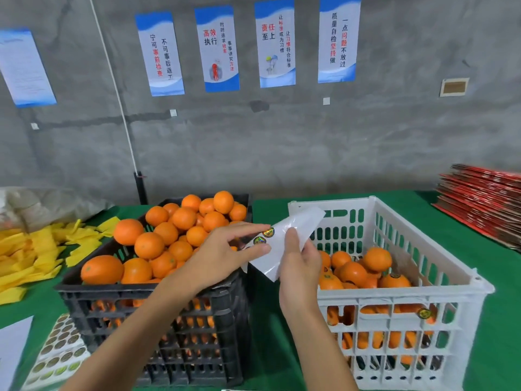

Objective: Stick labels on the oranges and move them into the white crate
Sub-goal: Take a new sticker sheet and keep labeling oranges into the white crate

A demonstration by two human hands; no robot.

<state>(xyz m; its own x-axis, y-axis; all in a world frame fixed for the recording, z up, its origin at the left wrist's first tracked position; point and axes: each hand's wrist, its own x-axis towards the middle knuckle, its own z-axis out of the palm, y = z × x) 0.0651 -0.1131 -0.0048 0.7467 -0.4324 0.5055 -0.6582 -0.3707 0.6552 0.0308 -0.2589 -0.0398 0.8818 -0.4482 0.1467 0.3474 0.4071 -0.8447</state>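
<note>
The label sheet (284,244), mostly peeled and curling, hangs above the gap between the two crates, two round labels (263,236) left near its left edge; the right hand (298,266) grips its lower part, fingers curled round it; the left hand (222,255) reaches to the labels, seemingly pinching at the sheet's edge. Unlabelled oranges (169,238) heap above the black crate (158,311) rim; labelled oranges (363,270) lie low in the white crate (417,294), open room above them.
</note>
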